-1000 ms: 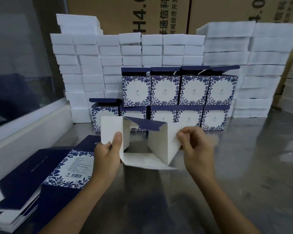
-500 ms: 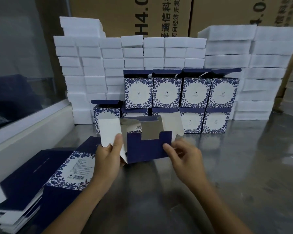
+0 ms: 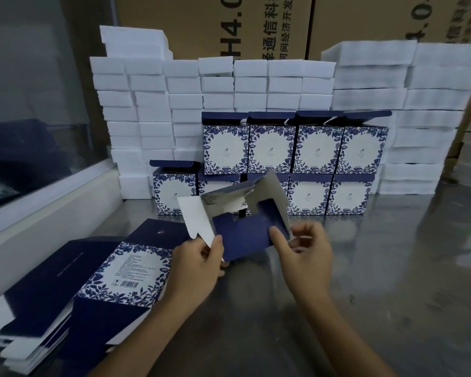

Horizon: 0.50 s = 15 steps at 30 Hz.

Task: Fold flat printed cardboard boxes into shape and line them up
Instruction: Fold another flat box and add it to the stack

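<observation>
I hold a half-folded cardboard box [image 3: 242, 235] above the metal table, its navy bottom flaps facing me and its white inside flaps sticking up. My left hand [image 3: 199, 263] pinches its left edge beside a white flap. My right hand [image 3: 303, 254] grips the right side, thumb pressed on a navy flap. Behind it, finished blue-and-white floral boxes [image 3: 294, 149] stand in two stacked rows. A pile of flat printed blanks [image 3: 98, 281] lies at the lower left.
White foam blocks [image 3: 152, 104] are stacked high behind and on both sides of the rows, with brown shipping cartons [image 3: 229, 23] behind them. A white ledge and glass pane [image 3: 38, 104] run along the left. The shiny metal table [image 3: 392, 281] stretches to the right.
The box has been turned from its open white inside facing me to its navy bottom flaps facing me. The flaps have been folded in and both hands have shifted lower on the box.
</observation>
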Tool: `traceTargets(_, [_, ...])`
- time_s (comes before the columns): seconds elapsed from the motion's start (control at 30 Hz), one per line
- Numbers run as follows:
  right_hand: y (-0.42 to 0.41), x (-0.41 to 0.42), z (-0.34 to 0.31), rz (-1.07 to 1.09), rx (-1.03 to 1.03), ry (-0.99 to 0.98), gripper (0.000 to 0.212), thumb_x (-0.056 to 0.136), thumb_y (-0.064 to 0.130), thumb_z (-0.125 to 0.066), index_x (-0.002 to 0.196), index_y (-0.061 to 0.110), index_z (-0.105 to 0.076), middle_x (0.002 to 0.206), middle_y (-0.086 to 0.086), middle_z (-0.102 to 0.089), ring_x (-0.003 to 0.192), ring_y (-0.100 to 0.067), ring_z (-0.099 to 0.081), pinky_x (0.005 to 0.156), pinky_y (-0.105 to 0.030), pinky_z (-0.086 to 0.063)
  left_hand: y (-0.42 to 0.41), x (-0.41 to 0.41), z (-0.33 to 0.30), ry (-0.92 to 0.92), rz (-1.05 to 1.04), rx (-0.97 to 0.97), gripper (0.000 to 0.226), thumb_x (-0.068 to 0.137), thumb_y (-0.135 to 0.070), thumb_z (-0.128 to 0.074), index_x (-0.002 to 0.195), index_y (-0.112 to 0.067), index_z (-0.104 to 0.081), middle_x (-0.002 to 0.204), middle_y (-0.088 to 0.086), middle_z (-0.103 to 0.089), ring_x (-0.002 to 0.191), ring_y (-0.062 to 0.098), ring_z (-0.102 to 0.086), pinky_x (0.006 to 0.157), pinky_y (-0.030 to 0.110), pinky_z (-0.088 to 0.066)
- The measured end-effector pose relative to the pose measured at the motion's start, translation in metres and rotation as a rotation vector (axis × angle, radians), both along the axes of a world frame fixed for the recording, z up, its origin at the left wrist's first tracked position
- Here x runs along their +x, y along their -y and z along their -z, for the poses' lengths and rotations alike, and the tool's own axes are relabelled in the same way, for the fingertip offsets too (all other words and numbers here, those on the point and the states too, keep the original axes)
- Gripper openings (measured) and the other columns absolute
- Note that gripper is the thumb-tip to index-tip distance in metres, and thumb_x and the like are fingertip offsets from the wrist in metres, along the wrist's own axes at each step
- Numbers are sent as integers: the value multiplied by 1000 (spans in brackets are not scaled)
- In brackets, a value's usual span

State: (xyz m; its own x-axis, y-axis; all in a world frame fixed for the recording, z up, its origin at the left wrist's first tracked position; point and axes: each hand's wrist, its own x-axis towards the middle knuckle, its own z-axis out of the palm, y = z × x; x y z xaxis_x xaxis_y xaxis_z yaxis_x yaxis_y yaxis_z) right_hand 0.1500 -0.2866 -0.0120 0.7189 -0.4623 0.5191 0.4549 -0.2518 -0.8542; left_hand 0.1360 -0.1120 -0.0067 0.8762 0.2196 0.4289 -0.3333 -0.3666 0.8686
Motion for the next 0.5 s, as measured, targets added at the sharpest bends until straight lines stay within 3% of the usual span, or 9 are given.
traceTargets(0.1, [-4,0,3,-27,79,-83,31,85,35,-77,77,22,-49,72,5,-54,63,-10,-50,64,-27,-42,10,-2,-3,-180,94,-168,28,96,-21,-60,71,-8,-64,64,4,-72,56,18,-71,48,20,-51])
traceTargets(0.17, [-7,-1,6,-177,0,-106,42,90,37,-71,64,10,-52,56,2,-50,52,-6,-44,55,-24,-38,15,-5,-2,-285,170,-209,21,95,-26,-62,81,-11,-68,72,-1,-75,62,20,-73,61,27,-56])
traceTargets(0.23, [-13,-6,9,-262,-158,-146,54,93,41,-65,61,-1,-52,53,-12,-52,49,-14,-45,53,-33,-40,18,-7,0,-313,203,-228,16,94,-25,-62,86,-13,-69,76,-2,-75,69,20,-74,72,40,-60])
traceTargets(0.33, [-19,-11,12,-310,-357,-170,54,98,42,-57,63,2,-58,59,-13,-61,57,-28,-58,59,-43,-47,16,-8,-1,-296,195,-270,13,94,-21,-62,87,-12,-69,78,-1,-75,73,16,-74,59,34,-60])
traceTargets(0.4, [-20,-13,13,-346,-429,-178,50,101,38,-53,64,5,-60,60,-10,-63,58,-26,-60,60,-45,-48,16,-8,-2,-290,201,-302,12,94,-17,-62,90,-8,-69,79,0,-75,76,13,-73,54,27,-57])
traceTargets(0.5, [-18,-11,11,-362,-421,-183,48,102,30,-51,63,2,-58,60,-12,-62,52,-19,-54,60,-47,-47,16,-9,-4,-285,216,-303,8,93,-14,-61,94,-11,-69,79,0,-75,76,14,-73,54,29,-57])
